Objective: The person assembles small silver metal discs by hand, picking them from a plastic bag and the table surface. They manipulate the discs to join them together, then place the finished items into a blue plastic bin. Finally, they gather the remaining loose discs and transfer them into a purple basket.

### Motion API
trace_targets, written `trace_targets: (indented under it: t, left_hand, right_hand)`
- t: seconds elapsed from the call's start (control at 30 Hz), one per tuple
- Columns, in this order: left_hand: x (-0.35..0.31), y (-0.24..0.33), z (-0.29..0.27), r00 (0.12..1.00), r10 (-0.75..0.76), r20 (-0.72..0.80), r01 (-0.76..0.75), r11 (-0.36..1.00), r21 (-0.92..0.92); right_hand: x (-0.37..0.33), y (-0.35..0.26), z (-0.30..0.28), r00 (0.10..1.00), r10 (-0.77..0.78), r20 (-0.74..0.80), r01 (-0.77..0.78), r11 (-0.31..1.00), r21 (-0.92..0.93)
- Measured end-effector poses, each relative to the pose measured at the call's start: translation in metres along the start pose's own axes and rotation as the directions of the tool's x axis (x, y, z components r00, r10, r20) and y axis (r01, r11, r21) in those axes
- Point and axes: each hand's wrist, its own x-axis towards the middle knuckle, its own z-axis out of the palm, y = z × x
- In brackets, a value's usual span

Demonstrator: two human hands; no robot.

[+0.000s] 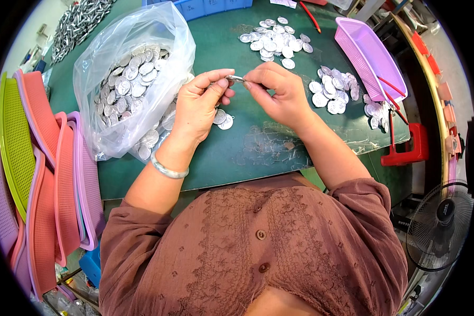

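Above the green table, my left hand (204,100) and my right hand (275,90) meet over one round silver medallion (236,79), seen nearly edge-on. Thumb and forefinger of each hand pinch it from opposite sides. Just below my left hand, a few loose medallions (224,120) lie on the table. To the left stands an open clear plastic bag (173,39) full of the same silver medallions (126,84). Spread piles of them lie at the far middle (275,41) and at the right (333,89). My left palm's inner side is partly hidden.
A purple basket (366,45) sits at the table's right edge with red-handled pliers (395,97) beside it. A blue crate (210,6) and a red pen (310,17) are at the back. Stacked plastic baskets (39,121) crowd the left; a fan (440,226) stands at right.
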Motion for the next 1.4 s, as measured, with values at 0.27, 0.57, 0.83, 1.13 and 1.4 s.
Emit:
trace_targets:
  t: [0.27,0.57,0.83,1.13,1.4]
  left_hand:
    - [0.0,0.0,0.001,1.0,0.008,-0.007,-0.009,1.0,-0.018]
    - [-0.002,0.002,0.001,0.998,-0.056,-0.021,0.056,0.998,-0.011]
    - [-0.004,0.003,0.003,0.996,-0.088,0.006,0.088,0.996,-0.022]
    - [-0.007,0.001,0.007,0.99,-0.129,0.049,0.131,0.991,-0.035]
    - [-0.008,0.008,0.003,0.984,-0.176,-0.002,0.175,0.979,0.107]
  right_hand:
    - [0.002,-0.002,0.0,0.99,-0.14,0.007,0.139,0.979,-0.151]
    - [0.001,-0.006,-0.007,0.894,0.403,0.197,-0.447,0.837,0.314]
    - [0.0,-0.004,-0.012,0.712,0.597,0.37,-0.692,0.507,0.514]
    - [-0.006,-0.005,-0.017,0.637,0.646,0.422,-0.739,0.353,0.574]
    - [-0.015,0.005,-0.058,0.609,0.767,0.205,-0.777,0.523,0.35]
